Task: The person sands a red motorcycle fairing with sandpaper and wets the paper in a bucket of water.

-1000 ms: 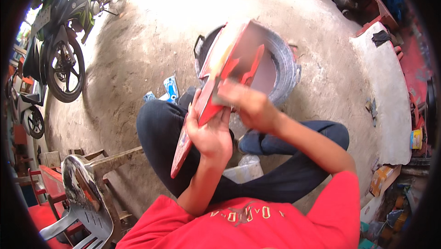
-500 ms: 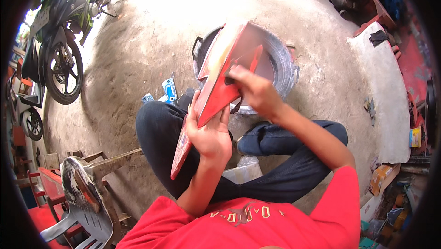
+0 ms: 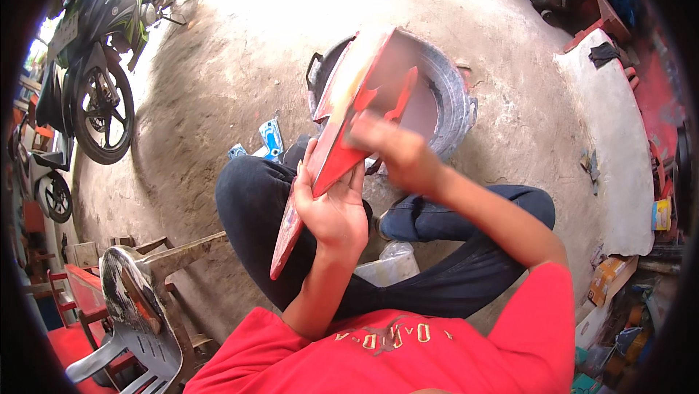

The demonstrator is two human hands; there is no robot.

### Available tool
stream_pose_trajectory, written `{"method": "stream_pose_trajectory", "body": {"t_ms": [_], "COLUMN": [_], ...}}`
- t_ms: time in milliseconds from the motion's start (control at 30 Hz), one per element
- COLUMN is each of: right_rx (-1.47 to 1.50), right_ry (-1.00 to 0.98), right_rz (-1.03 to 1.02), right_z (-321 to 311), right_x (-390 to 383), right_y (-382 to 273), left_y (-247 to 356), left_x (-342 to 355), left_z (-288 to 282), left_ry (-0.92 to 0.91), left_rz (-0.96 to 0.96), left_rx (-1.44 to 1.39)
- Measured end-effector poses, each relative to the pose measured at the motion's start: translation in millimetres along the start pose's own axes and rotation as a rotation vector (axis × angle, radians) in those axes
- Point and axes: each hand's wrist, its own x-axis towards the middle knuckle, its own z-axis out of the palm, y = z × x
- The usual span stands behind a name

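A long red plastic panel (image 3: 338, 154), with a pale worn strip and pointed ends, slants over a grey basin (image 3: 453, 110) of murky liquid. My left hand (image 3: 328, 216) grips the panel from beneath, palm up, with its fingers around the lower middle. My right hand (image 3: 400, 154) is motion-blurred, its fingers closed and pressed on the red face of the panel. What those fingers hold, if anything, is hidden by blur. Blue-and-white patterned parts (image 3: 271, 139) lie beside my left knee, and a pale container (image 3: 386, 270) stands between my legs.
Parked motorbikes (image 3: 102, 103) line the left side. A battered grey chair (image 3: 145, 336) and red furniture are at lower left. A pale slab (image 3: 611, 168) runs along the right, beside a cardboard box (image 3: 604, 281) and assorted clutter. I sit cross-legged on the concrete floor (image 3: 189, 190).
My right hand slid up the panel, then back down and leftward over the last second. The panel tilts and shifts only slightly; my left hand keeps its grip.
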Motion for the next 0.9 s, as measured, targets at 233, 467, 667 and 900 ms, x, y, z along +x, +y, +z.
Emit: {"method": "stream_pose_trajectory", "body": {"t_ms": [233, 467, 667, 900], "right_rx": [0.051, 0.081, 0.032, 0.022], "right_ry": [-0.134, -0.070, -0.084, -0.140], "right_rz": [-0.007, 0.496, -0.054, -0.017], "right_z": [-2, -11, -5, 1], "right_x": [9, 9, 1, 10], "right_y": [-30, 34, -1, -28], "left_y": [4, 4, 0, 3], "left_x": [0, -2, -1, 1], "left_z": [2, 11, 0, 2], "left_ry": [0.073, 0.080, -0.014, 0.079], "left_rz": [0.017, 0.026, 0.032, 0.042], "left_rx": [0.040, 0.049, -0.033, 0.034]}}
